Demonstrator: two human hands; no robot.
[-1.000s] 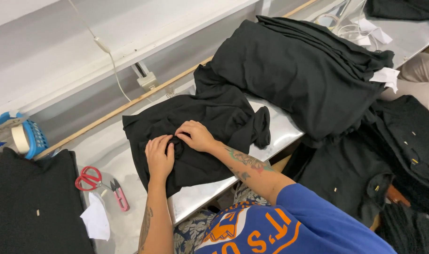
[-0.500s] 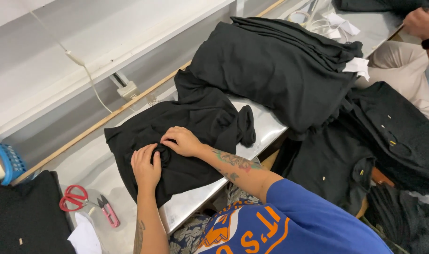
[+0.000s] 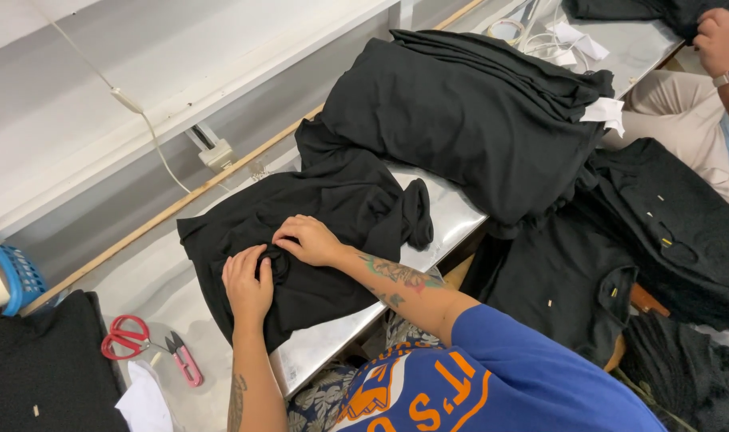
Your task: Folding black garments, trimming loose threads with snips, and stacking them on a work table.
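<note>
Left to right: red-handled scissors [image 3: 124, 337] and a small pink snipper [image 3: 183, 361] on the steel table [image 3: 452, 216]; left hand [image 3: 248, 286] flat, fingers loose, on the black garment [image 3: 316, 232] at table centre; right hand [image 3: 310, 240] pinching its fabric; stacked black cloth [image 3: 468, 112] beyond.

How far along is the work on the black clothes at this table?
Possibly done: a tall stack of black garments lies folded on the table. In hand: the left hand and right hand press on one black garment spread flat. Left: more black pieces hang loosely off the table edge. Red scissors lie untouched.
</note>
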